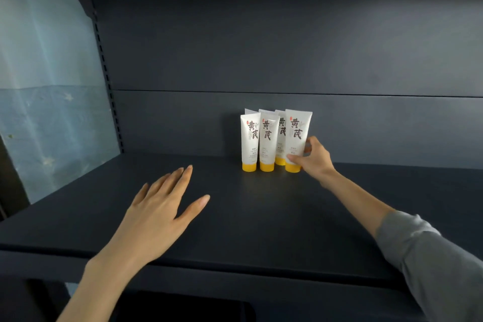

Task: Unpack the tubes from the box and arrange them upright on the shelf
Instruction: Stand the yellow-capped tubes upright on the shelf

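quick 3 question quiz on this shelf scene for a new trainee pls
1. True or false: the left hand holds a tube.
2. Which tube does the right hand grip? A) the leftmost one B) the rightmost front tube C) none
3. Fill in: the tubes stand upright on the shelf on their ___ caps.

Key: 1 false, it is open and empty; 2 B; 3 yellow.
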A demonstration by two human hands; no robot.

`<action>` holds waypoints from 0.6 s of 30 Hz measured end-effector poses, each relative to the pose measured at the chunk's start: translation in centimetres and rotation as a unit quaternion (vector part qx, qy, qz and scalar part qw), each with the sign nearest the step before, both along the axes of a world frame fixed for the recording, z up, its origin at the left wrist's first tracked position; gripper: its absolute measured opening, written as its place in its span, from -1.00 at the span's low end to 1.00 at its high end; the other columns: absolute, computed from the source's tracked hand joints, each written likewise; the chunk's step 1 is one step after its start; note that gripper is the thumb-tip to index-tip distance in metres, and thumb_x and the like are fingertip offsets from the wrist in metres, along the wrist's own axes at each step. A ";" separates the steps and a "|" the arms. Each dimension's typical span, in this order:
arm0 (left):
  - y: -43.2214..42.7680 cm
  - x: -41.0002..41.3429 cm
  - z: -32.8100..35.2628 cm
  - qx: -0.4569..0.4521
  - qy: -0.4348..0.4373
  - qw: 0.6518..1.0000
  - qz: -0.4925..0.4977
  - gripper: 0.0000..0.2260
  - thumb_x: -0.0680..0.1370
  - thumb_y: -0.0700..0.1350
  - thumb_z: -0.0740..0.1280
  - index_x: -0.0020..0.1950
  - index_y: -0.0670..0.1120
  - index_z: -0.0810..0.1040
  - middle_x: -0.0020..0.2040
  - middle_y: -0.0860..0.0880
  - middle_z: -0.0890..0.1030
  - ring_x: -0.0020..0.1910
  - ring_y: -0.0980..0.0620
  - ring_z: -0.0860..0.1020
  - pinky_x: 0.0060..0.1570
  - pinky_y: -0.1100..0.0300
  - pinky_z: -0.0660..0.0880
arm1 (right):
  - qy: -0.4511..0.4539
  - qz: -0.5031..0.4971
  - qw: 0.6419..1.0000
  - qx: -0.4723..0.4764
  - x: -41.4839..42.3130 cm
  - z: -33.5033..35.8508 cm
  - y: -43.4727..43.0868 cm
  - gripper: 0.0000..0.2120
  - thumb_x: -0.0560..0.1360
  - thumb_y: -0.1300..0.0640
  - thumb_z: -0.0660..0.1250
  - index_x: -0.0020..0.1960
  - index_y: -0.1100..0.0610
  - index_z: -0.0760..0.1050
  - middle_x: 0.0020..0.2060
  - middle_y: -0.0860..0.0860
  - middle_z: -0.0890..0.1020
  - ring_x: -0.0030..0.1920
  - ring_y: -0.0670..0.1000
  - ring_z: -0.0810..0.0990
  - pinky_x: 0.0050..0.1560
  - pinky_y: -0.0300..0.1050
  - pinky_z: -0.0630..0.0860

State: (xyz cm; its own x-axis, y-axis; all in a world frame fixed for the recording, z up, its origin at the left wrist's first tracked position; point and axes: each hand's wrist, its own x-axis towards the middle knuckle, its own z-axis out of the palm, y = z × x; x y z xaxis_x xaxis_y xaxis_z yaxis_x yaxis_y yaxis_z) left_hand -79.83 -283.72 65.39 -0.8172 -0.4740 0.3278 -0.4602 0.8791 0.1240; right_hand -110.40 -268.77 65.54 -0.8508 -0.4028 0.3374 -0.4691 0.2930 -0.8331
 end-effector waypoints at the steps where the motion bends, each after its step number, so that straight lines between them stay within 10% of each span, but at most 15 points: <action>1: 0.0 0.2 0.0 0.005 0.001 1.000 0.003 -0.27 0.39 0.40 -0.26 0.51 0.13 -0.28 0.56 0.14 -0.04 0.52 0.16 -0.03 0.48 0.12 -0.07 | -0.001 -0.001 1.000 0.005 -0.2 -0.3 -0.2 -0.52 0.42 0.18 0.46 0.26 0.16 0.34 0.21 0.07 0.52 0.16 0.04 0.53 -0.15 -0.21 0.50; 18: 0.6 1.0 0.2 0.027 0.015 0.999 0.012 -0.27 0.38 0.41 -0.23 0.49 0.18 -0.27 0.55 0.16 -0.02 0.52 0.17 -0.03 0.45 0.17 -0.02 | -0.020 -0.010 1.000 0.014 -0.9 -1.1 -2.7 -0.48 0.42 0.20 0.47 0.28 0.20 0.32 0.22 0.12 0.51 0.22 0.09 0.51 0.08 -0.04 0.52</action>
State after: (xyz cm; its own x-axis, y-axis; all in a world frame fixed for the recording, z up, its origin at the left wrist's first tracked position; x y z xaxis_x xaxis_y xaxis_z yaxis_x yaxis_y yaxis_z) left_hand -78.81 -283.07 65.61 -0.7959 -0.5112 0.3244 -0.4766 0.8594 0.1849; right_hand -111.28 -271.49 64.48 -0.8716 -0.3941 0.2914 -0.4287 0.3247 -0.8431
